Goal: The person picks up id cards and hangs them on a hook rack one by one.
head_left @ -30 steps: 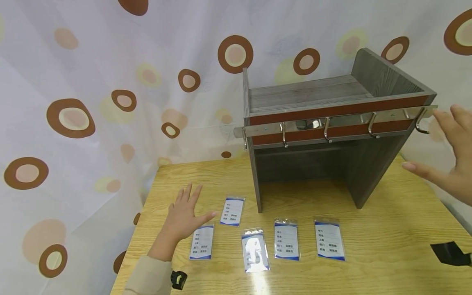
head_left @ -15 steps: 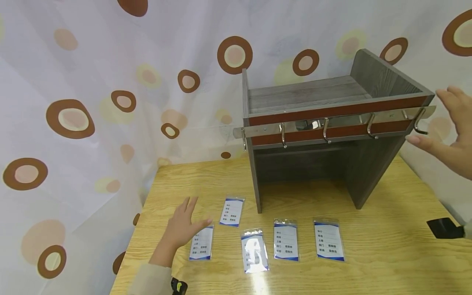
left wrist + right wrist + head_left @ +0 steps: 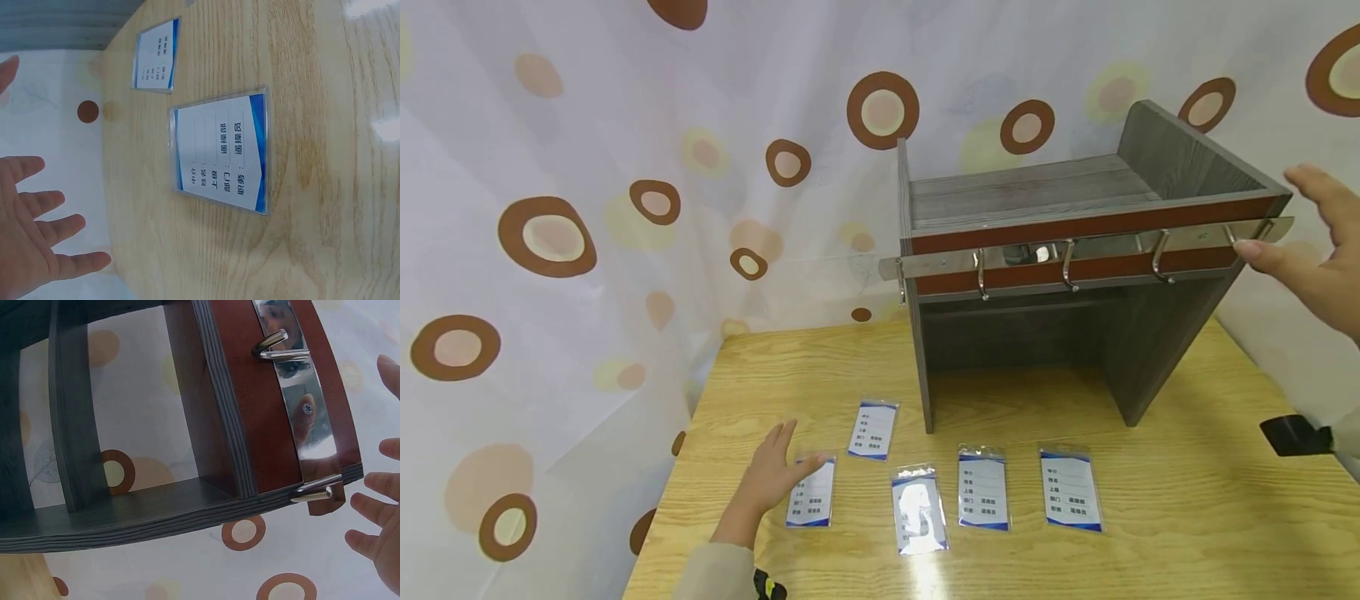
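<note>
My left hand (image 3: 771,471) hovers over the leftmost plastic-sleeved name badge (image 3: 811,497), its fingers extended and gripping nothing. The left wrist view shows that badge (image 3: 222,153) lying flat, with the fingers apart from it. My right hand (image 3: 1326,258) is raised beside the right end of the metal hook rail (image 3: 1105,247). Its thumb overlaps the rail's end in the head view, hiding the last hook. In the right wrist view, spread fingers (image 3: 375,509) stand to the right of the rail, with a gap between. Neither hand holds anything.
A grey wooden shelf unit (image 3: 1157,358) with a red-brown front band stands at the back right. More badges lie before it: one farther back (image 3: 873,431), and others at the front, including the rightmost (image 3: 1071,490). A spotted curtain (image 3: 587,333) hangs behind the table (image 3: 1030,558).
My left hand has come down closer to the leftmost badge, its fingers drawn nearer together. My right hand has risen, and its thumb now overlaps the rail's end. The badges have stayed put.
</note>
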A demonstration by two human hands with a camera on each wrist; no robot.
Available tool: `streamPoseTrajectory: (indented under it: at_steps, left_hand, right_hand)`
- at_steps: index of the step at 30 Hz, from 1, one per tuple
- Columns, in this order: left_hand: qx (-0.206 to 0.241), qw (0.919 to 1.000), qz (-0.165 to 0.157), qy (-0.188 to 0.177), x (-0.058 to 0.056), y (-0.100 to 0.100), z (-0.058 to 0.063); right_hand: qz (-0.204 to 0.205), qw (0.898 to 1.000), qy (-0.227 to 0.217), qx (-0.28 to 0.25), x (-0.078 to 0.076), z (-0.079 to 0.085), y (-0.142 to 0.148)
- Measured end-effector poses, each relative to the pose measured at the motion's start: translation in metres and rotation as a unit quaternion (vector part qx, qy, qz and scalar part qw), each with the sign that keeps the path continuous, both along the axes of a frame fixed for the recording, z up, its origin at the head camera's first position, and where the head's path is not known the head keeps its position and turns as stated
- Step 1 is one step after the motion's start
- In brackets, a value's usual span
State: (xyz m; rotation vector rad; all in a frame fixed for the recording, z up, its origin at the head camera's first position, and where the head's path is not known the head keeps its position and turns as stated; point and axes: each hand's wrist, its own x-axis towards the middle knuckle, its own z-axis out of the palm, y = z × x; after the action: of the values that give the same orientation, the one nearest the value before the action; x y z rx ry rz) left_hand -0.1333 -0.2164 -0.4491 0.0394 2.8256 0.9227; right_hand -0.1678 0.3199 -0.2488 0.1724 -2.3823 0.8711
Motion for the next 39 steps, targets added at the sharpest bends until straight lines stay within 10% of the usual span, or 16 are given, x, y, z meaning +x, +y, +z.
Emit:
streamPoseTrajectory:
  at_steps: [18,39]
  left_hand:
    - [0.067,0.9964,0.053,-0.002,0.001,-0.002,-0.043]
    - [0.053,0.993,0.1,-0.035,-0.001,0.001,-0.06]
  right_hand:
    - [0.066,0.986,0.081,-0.13,-0.018,-0.008,0.003]
    - [0.063,0.989,0.05,-0.125,-0.026,-0.005,0.013]
